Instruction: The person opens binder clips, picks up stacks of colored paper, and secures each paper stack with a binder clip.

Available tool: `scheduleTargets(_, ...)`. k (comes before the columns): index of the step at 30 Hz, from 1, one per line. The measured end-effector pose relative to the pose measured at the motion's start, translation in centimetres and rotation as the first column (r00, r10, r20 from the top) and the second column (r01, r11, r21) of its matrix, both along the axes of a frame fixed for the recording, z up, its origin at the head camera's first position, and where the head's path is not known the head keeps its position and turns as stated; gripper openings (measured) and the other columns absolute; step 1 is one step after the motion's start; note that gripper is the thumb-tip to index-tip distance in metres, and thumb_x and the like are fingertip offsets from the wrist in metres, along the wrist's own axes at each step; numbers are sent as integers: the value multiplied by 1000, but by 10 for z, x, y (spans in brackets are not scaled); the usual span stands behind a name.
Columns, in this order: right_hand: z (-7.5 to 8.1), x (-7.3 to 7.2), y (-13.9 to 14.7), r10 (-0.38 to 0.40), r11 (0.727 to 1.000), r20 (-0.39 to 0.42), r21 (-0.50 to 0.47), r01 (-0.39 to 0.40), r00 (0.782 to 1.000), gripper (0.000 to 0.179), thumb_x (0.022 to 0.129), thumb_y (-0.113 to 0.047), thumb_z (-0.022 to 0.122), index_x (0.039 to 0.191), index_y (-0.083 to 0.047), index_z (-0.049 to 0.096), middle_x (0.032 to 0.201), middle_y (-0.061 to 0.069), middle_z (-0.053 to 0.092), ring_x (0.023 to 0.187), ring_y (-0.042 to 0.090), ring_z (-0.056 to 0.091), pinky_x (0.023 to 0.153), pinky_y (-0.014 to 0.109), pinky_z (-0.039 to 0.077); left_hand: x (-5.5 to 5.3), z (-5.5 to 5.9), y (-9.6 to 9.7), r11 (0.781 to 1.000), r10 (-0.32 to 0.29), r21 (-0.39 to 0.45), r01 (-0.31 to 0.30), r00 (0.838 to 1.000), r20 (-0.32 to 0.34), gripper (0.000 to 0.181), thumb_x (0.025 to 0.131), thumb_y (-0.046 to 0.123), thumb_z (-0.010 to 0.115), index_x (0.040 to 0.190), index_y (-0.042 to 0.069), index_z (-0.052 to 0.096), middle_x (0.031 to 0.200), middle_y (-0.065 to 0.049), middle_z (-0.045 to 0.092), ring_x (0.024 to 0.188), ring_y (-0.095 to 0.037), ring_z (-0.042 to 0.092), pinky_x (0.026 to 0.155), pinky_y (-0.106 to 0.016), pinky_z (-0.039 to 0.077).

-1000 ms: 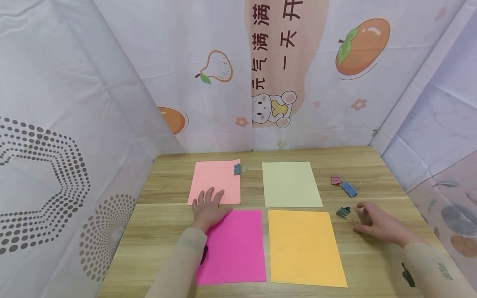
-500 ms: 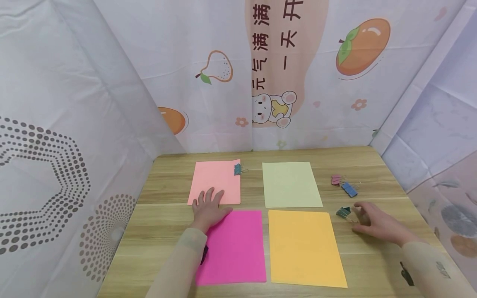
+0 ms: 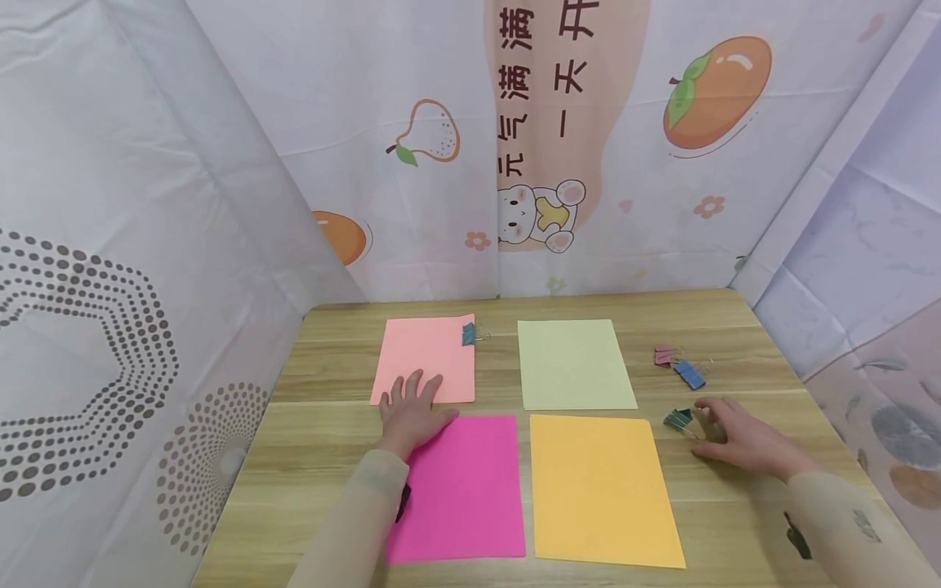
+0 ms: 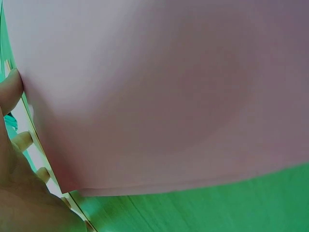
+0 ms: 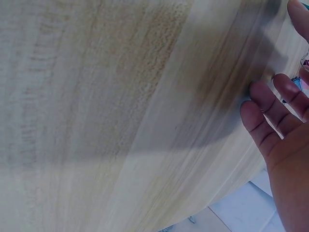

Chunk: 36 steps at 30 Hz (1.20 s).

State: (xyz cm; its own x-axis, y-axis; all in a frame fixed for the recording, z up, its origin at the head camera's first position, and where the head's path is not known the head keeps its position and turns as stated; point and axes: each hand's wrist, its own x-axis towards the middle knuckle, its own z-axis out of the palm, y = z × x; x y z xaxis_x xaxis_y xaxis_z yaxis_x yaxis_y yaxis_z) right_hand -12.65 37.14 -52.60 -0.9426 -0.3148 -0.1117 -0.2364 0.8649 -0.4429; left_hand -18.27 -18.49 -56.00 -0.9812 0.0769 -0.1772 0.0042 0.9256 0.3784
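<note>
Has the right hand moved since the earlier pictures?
Yes, slightly: in the head view, the right hand has shifted left, nearer the orange paper.

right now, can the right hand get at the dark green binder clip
Likely yes: the right hand is right beside the dark green binder clip, thumb and fingers parted toward it, with nothing visible blocking; contact is hard to tell.

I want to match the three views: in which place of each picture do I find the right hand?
Head: the right hand is on the right side, near the dark green clip.
Left wrist: not in this picture.
Right wrist: at the right edge, partly cut off.
Shared landmark: the wooden tabletop, which looks green in the left wrist view.
</note>
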Motion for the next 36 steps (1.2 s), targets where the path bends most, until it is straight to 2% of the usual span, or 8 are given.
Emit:
scheduleTargets(16,-3,-5,-2,7,1000,-10,19,-7,1000,70,80,-40,86,125,2,51,113,24,55,98,36,62,82,57,54,0,3,1,1000,7,4,-7,1000,22,81,90,62,63,159,31,36,168,-8,18,153,-46,5,116,-72,3)
scheduleTargets(28,-1,-8,-7,17,1000,12,18,-17,1000,72,80,-40,86,125,3,51,112,25,55,97,37,62,83,58,54,4,12,4,1000,-2,-19,2,1000,5,79,91,59,65,158,27,39,166,-11,21,152,-48,9,116,-73,7)
scheduleTargets(36,-2,-10,-9,30,999,14,27,-30,999,68,79,-39,86,119,6,54,108,18,59,98,34,62,87,57,53,4,13,4,1000,1,-26,0,1000,10,79,90,61,64,158,28,39,167,-10,21,152,-47,9,115,-73,7)
